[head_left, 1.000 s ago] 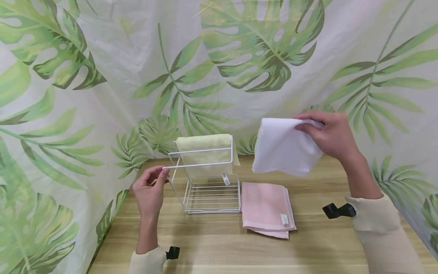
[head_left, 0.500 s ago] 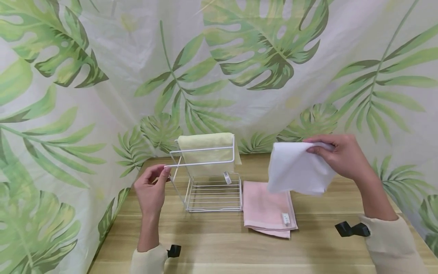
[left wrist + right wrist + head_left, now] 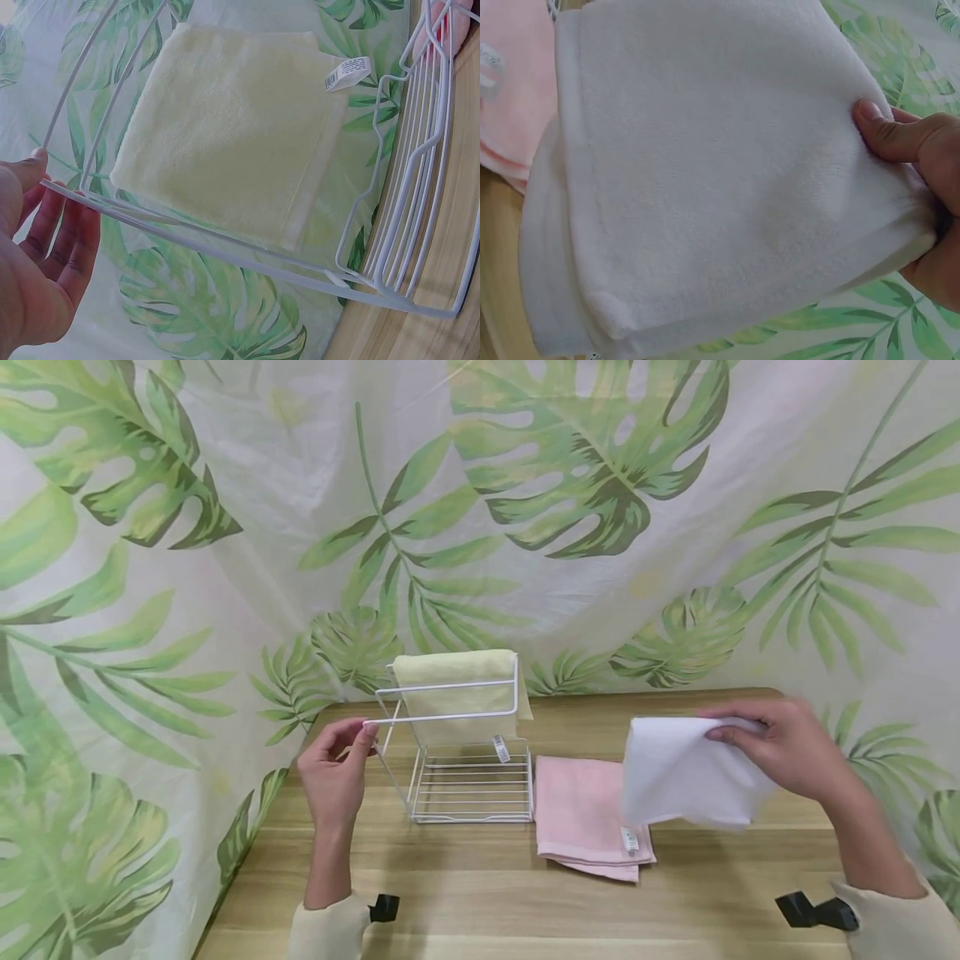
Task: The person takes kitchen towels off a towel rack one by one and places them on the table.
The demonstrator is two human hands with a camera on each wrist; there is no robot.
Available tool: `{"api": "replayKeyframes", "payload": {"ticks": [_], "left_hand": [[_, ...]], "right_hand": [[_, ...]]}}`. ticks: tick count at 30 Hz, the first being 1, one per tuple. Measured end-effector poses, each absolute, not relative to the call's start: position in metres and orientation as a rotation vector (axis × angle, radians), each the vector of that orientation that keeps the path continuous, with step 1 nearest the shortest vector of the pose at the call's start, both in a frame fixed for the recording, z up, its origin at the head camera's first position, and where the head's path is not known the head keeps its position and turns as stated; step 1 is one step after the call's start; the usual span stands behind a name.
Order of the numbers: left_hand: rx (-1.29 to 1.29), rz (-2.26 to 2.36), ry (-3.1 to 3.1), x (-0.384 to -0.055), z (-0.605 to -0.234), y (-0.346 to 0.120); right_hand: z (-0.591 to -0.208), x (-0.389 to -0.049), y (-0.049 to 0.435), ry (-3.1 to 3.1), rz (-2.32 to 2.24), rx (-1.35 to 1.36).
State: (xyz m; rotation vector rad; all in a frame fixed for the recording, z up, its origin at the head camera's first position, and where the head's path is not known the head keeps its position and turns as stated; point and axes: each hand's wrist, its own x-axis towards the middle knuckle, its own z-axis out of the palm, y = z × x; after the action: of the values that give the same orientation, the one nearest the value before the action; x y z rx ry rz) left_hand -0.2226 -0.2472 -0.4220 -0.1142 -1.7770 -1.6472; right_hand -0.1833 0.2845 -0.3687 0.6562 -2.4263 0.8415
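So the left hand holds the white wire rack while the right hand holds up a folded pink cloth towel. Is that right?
Not quite: the right hand holds up a folded white cloth towel, not a pink one, as the head and right wrist views show. The left hand does hold the white wire rack.
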Motion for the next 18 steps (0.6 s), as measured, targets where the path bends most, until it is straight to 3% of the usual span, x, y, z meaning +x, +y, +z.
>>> {"api": "replayKeyframes", "payload": {"ticks": [18], "left_hand": [[-0.115, -1.640, -1.780, -0.221, -0.423, -0.246]], "right_hand": [[-0.395, -0.141, 0.313, -2.532, 0.854, 0.610]]}}
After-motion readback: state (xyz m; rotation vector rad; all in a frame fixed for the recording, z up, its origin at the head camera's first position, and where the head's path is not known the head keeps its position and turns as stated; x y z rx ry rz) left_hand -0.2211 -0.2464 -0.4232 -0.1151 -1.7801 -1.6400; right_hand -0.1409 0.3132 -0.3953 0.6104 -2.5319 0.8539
